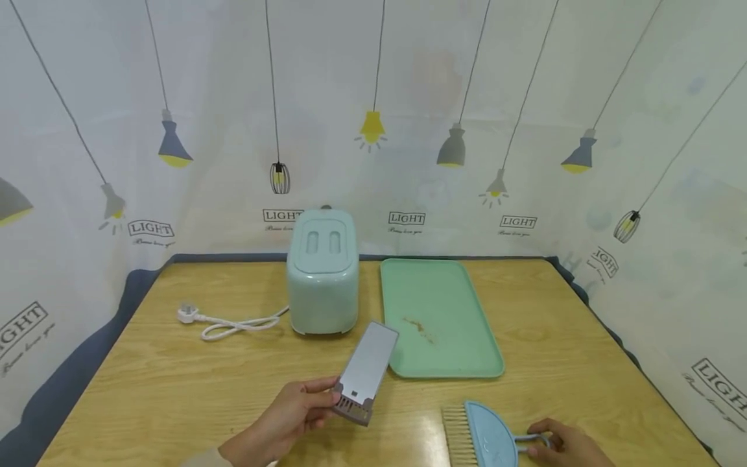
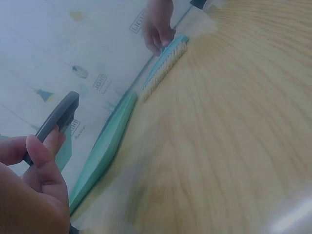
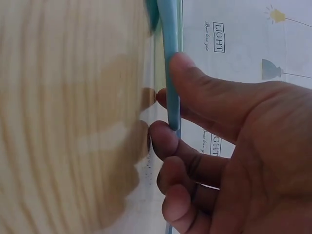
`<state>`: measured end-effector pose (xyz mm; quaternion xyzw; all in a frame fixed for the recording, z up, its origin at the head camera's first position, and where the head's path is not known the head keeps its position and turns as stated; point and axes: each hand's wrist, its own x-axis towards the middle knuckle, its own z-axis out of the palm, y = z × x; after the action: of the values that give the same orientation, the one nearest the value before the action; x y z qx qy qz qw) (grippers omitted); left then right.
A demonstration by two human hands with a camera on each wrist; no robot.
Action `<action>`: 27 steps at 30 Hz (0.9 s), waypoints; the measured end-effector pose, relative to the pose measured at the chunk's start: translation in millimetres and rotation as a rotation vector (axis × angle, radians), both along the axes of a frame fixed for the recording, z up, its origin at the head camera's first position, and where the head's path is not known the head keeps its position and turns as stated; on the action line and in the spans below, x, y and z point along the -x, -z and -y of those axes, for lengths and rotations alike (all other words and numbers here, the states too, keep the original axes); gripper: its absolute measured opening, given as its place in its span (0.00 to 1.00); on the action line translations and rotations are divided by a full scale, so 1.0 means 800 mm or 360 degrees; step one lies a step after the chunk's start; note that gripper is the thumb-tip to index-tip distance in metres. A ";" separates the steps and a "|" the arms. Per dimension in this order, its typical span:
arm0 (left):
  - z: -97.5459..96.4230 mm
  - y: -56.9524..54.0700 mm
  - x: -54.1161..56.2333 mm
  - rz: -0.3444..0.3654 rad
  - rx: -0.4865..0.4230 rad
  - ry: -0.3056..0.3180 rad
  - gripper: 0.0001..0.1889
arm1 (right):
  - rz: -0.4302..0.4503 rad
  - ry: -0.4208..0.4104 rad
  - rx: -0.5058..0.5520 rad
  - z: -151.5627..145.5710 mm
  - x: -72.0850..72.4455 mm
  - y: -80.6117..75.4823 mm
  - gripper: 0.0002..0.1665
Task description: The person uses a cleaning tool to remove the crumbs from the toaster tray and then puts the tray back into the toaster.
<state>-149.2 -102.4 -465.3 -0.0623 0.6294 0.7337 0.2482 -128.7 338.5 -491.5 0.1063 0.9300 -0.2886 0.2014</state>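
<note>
My left hand (image 1: 297, 412) pinches the brown slotted end of a flat crumb tray (image 1: 369, 363); its pale metal plate slants up and right, clear of the table. In the left wrist view, the thumb and fingers grip the dark edge of the crumb tray (image 2: 59, 117). At the lower right, my right hand (image 1: 563, 444) holds the looped handle of a light blue brush (image 1: 493, 436), whose beige bristles point left. The right wrist view shows the handle (image 3: 170, 73) between thumb and fingers, close to the tabletop.
A mint-green toaster (image 1: 323, 285) stands at the back, its white cord and plug (image 1: 188, 314) lying to the left. Right of it is a green serving tray (image 1: 449, 311) with brown crumbs (image 1: 419, 327) on it. A lamp-printed cloth (image 1: 373, 58) encloses the wooden table (image 1: 192, 389).
</note>
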 end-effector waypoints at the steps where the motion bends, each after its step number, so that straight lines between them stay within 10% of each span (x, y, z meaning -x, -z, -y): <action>1: 0.000 0.000 0.000 0.0006 0.0001 -0.0002 0.29 | -0.0001 -0.0015 -0.0020 0.000 0.001 0.000 0.26; 10: 0.005 0.003 0.001 0.0019 -0.0035 0.0002 0.31 | -0.0050 -0.0150 -0.0067 -0.010 0.016 -0.013 0.31; 19: 0.009 0.007 -0.001 0.0122 0.0017 -0.0038 0.31 | -0.0702 -0.0279 -0.0155 0.010 0.037 -0.079 0.33; 27: 0.027 0.014 -0.011 0.0105 -0.0041 -0.0050 0.30 | -0.0871 -0.0366 -0.0034 0.051 0.062 -0.111 0.37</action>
<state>-140.8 -123.7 -476.2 -0.0932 0.6103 0.7432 0.2579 -178.1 297.4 -402.7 -0.0795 0.9586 -0.2720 -0.0266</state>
